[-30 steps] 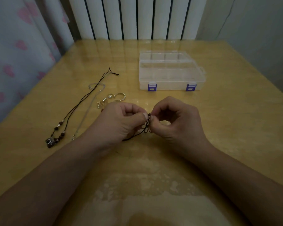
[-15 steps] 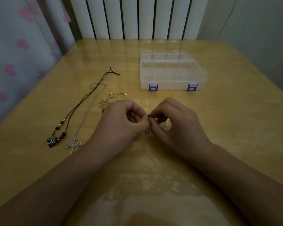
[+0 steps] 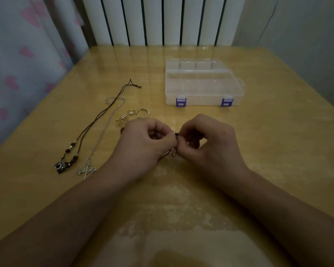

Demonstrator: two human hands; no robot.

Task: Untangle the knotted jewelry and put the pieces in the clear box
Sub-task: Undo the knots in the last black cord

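While pinched between both sets of curled fingers, held just above the table (image 3: 278, 151): dark knotted cord (image 3: 176, 135), gripped by left hand (image 3: 143, 143) and right hand (image 3: 210, 145) alike (small metal piece dangling beneath). Farther back, shut, purple-latched: clear box (image 3: 203, 83). At left, lying flat: beaded cord necklace (image 3: 73, 149), cross pendant chain (image 3: 87, 170), rings (image 3: 141, 112).
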